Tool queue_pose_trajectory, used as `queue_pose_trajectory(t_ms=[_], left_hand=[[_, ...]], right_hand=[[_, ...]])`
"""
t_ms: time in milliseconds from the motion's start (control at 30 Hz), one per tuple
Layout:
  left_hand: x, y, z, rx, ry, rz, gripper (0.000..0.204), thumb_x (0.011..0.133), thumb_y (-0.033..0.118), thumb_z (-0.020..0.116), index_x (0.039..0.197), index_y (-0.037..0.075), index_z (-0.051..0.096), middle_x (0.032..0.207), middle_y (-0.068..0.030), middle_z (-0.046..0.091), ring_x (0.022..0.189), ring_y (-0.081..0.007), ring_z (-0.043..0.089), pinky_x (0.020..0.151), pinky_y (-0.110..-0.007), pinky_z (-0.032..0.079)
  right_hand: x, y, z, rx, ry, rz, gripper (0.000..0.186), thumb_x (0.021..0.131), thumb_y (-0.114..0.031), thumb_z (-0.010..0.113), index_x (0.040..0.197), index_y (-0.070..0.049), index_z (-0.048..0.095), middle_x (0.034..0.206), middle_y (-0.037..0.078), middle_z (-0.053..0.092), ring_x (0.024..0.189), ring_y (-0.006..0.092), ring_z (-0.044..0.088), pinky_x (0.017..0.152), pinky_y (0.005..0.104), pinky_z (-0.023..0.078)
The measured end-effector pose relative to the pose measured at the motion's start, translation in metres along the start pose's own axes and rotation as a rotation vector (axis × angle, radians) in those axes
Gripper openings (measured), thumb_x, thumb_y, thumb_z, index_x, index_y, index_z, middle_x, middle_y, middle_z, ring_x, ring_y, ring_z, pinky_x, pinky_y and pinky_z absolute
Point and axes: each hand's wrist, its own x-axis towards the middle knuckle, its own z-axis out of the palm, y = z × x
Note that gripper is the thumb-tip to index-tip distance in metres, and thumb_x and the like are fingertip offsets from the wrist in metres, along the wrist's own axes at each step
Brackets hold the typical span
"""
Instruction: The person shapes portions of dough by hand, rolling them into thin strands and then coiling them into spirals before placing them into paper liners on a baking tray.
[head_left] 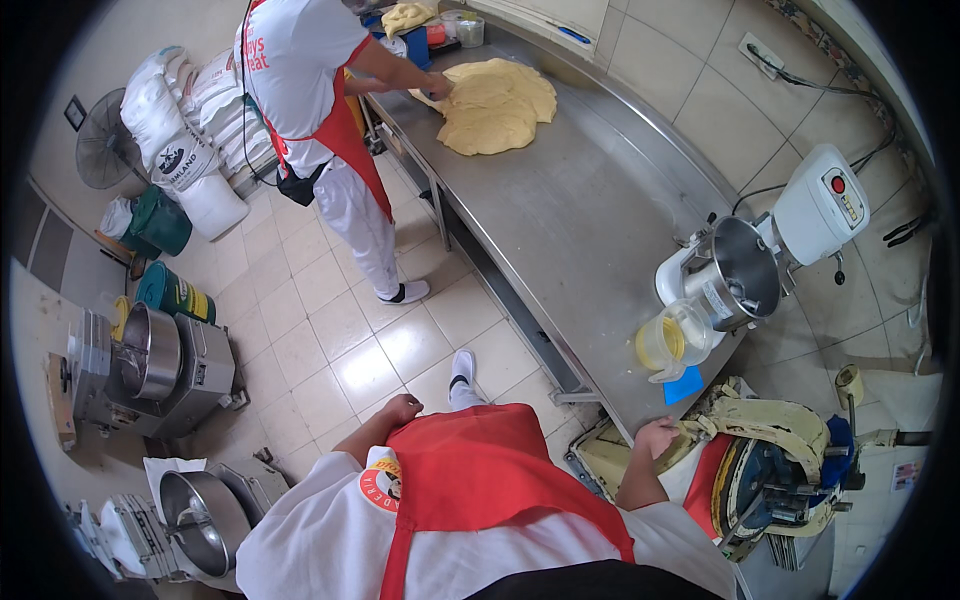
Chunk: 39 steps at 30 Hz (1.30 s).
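My left hand (402,408) hangs beside my red apron (475,450), fingers loosely bent, with nothing seen in it. On the other side, my right hand (657,437) is at the corner of the steel table (590,230), next to a worn cream-coloured machine (770,410). Its fingers look stretched out and hold nothing I can see; whether they touch the machine I cannot tell. Near that hand lie a flat blue piece (683,385) and a clear plastic jug (660,342) with yellow contents. Behind them stands a white tilted mixer (825,205) with a steel bowl (745,265).
A co-worker (320,110) in a red apron leans over a large slab of yellow dough (495,105) at the table's far end. Along the left are two more mixers (150,350), green bins (160,220), stacked white sacks (185,130) and a fan (108,140).
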Motion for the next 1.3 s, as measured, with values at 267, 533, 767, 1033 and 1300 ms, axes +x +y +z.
queue_pose_trajectory(t_ms=[267,533,767,1033,1300], left_hand=[[0.001,-0.002,-0.001,0.013,-0.005,-0.005,0.053,0.083,0.046,0.065,0.115,0.005,0.074,0.119,-0.0228,0.07,0.113,-0.037,0.066,0.101,-0.041,0.05],[-0.005,0.003,-0.005,0.044,-0.016,0.0,0.048,0.088,0.041,0.064,0.116,0.003,0.073,0.119,-0.0216,0.07,0.114,-0.0344,0.066,0.102,-0.04,0.05],[-0.006,0.007,-0.007,0.027,-0.011,-0.003,0.052,0.083,0.043,0.063,0.116,0.003,0.072,0.12,-0.0235,0.069,0.115,-0.0369,0.065,0.102,-0.041,0.05],[-0.001,-0.003,-0.007,0.042,-0.008,0.005,0.048,0.087,0.041,0.064,0.116,0.004,0.073,0.118,-0.0207,0.071,0.112,-0.0336,0.067,0.1,-0.041,0.051],[-0.007,0.005,-0.009,0.027,-0.017,-0.008,0.052,0.083,0.043,0.064,0.114,0.002,0.073,0.117,-0.023,0.071,0.112,-0.0371,0.066,0.101,-0.041,0.051]], right_hand=[[0.002,0.002,0.003,-0.008,0.016,-0.005,0.054,0.104,-0.049,0.037,0.115,0.003,0.048,0.111,0.031,0.065,0.102,0.047,0.066,0.084,0.0573,0.053],[-0.002,-0.001,0.001,-0.002,0.037,-0.011,0.052,0.104,-0.047,0.038,0.114,0.003,0.049,0.106,0.032,0.067,0.099,0.0476,0.067,0.085,0.0574,0.053],[0.004,0.001,0.003,-0.013,-0.005,0.012,0.052,0.104,-0.048,0.037,0.113,0.002,0.049,0.111,0.03,0.065,0.103,0.0463,0.065,0.085,0.0578,0.052],[-0.001,-0.004,-0.001,-0.017,-0.019,0.016,0.053,0.105,-0.049,0.036,0.115,0.002,0.049,0.113,0.03,0.065,0.104,0.0462,0.065,0.086,0.0579,0.052],[-0.001,-0.002,-0.003,-0.016,-0.001,0.006,0.054,0.104,-0.048,0.036,0.117,0.003,0.048,0.113,0.031,0.065,0.104,0.047,0.065,0.087,0.0583,0.052]])
